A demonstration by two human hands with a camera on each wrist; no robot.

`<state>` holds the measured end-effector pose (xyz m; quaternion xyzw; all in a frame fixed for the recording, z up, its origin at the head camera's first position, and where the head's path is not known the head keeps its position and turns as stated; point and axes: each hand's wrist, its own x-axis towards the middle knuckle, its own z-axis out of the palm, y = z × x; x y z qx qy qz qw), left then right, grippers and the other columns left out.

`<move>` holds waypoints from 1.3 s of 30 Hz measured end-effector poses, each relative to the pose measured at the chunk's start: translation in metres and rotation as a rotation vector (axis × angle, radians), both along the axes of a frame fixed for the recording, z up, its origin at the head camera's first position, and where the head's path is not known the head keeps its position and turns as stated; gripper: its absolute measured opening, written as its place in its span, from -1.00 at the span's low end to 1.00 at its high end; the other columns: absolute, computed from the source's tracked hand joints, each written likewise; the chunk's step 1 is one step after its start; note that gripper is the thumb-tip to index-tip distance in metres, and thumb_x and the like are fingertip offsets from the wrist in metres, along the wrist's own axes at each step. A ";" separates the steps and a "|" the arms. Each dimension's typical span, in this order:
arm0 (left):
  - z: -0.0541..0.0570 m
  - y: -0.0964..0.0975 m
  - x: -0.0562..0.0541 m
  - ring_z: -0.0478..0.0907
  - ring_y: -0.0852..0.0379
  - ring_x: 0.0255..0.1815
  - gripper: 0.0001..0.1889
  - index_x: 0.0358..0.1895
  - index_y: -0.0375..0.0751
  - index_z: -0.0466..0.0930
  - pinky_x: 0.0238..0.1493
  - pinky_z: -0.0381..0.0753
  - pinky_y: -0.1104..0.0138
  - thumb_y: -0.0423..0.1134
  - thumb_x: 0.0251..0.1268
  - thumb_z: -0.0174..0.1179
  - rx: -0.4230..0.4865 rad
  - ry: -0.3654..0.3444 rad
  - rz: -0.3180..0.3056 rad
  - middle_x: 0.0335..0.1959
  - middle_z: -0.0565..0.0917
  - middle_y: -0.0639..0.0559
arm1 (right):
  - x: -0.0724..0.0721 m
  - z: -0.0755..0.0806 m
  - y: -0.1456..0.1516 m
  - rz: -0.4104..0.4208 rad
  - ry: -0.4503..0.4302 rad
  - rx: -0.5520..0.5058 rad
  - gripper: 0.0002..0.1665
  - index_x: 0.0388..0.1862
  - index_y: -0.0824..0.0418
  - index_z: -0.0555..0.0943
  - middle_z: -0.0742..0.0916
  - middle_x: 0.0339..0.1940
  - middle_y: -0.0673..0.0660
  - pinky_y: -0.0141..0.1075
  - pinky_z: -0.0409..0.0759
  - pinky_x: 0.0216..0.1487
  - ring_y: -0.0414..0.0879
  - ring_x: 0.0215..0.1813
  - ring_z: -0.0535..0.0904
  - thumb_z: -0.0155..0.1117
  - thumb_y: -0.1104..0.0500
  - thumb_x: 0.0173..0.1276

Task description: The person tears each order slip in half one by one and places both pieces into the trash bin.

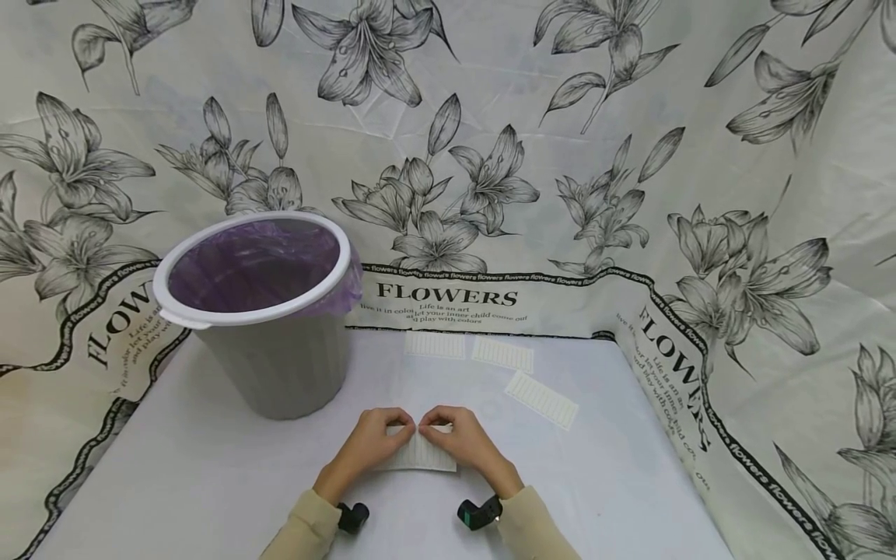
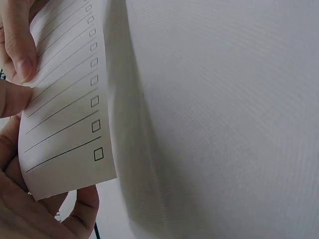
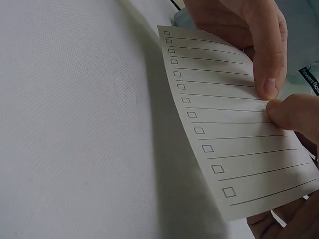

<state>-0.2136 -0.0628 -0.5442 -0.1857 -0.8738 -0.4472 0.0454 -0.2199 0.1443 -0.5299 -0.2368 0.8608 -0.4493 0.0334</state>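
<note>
A checklist sheet (image 1: 420, 459), white with ruled lines and a column of small boxes, is held between both hands close over the table. In the head view, my left hand (image 1: 371, 445) pinches its far edge left of the middle. My right hand (image 1: 463, 443) pinches the same edge just to the right, the two thumb tips almost meeting. The wrist views show the checklist sheet (image 2: 67, 134) bowed slightly, its boxes along the edge nearer me. Thumbs (image 3: 294, 112) lie on the printed face, while fingers behind the sheet are partly hidden.
Three similar lined sheets lie farther back on the white table (image 1: 602, 482): one sheet (image 1: 435, 344) at the back, another sheet (image 1: 502, 355) beside it, and a tilted sheet (image 1: 542, 400) to the right. A grey bin (image 1: 280, 373) with a purple liner stands at the left.
</note>
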 end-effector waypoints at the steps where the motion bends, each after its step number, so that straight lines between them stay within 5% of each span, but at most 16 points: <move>1: 0.000 0.000 0.000 0.76 -0.01 0.01 -0.90 -0.32 -0.09 0.78 0.10 0.69 0.00 -0.28 0.35 0.30 -0.002 -0.004 -0.002 -0.26 0.83 0.08 | 0.000 0.000 0.000 0.001 0.000 0.001 -0.86 -0.19 0.12 0.77 0.83 -0.17 -0.01 -0.07 0.67 0.15 0.00 0.06 0.75 0.36 0.09 0.48; 39: -0.002 -0.007 0.002 0.71 0.02 0.00 -0.88 -0.30 -0.01 0.77 0.20 0.62 -0.10 -0.21 0.41 0.26 0.067 -0.148 -0.026 -0.24 0.79 0.15 | 0.006 -0.005 0.002 0.008 0.019 -0.015 -0.88 -0.16 0.02 0.78 0.83 -0.15 -0.07 -0.17 0.67 0.12 -0.13 0.04 0.73 0.37 0.05 0.47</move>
